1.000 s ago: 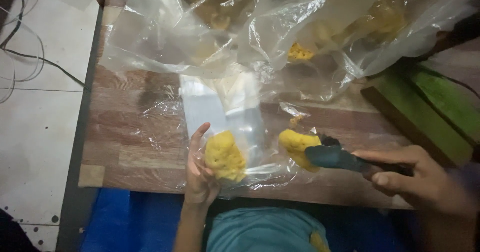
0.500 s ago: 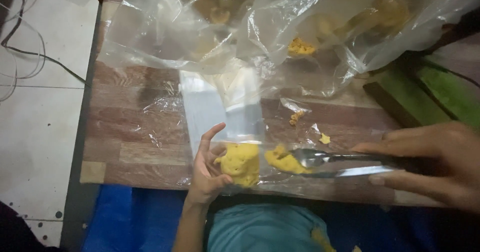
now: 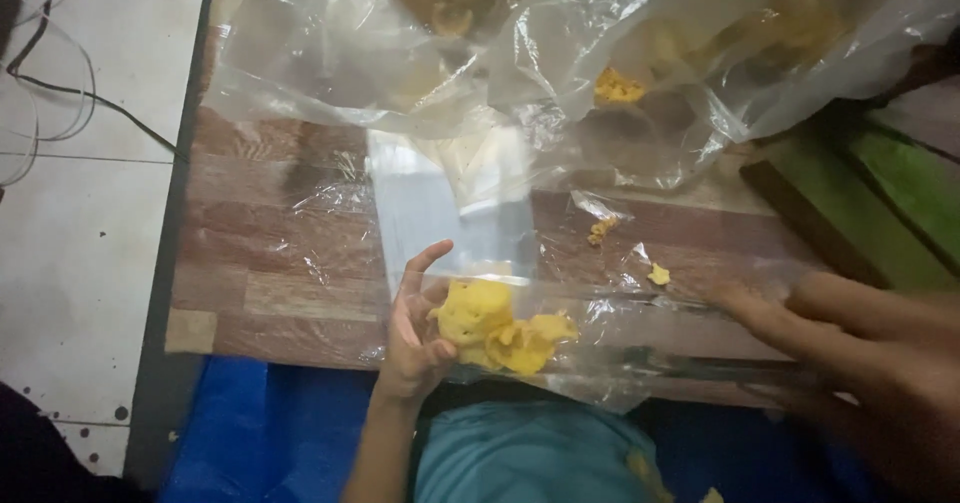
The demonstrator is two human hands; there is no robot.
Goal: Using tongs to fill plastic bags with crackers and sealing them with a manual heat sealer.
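Observation:
My left hand (image 3: 412,335) grips the lower end of a small clear plastic bag (image 3: 450,213) at the near edge of the wooden table (image 3: 270,263). Several yellow snack pieces (image 3: 495,328) sit in the bag against my fingers. My right hand (image 3: 850,353) is blurred at the right, fingers stretched along the table toward the bag. A dark, blurred bar (image 3: 700,368) lies under it, maybe the tongs; I cannot tell if the hand grips it.
A large crumpled clear plastic bag (image 3: 430,53) holding more yellow pieces (image 3: 620,88) covers the far side of the table. Yellow crumbs (image 3: 658,275) lie on the wood. Green planks (image 3: 900,193) are at the right, tiled floor with cables (image 3: 60,93) at the left.
The yellow piece carried by the tongs has gone into the small bag beside the first one. My right hand has drawn back to the right and is now blurred.

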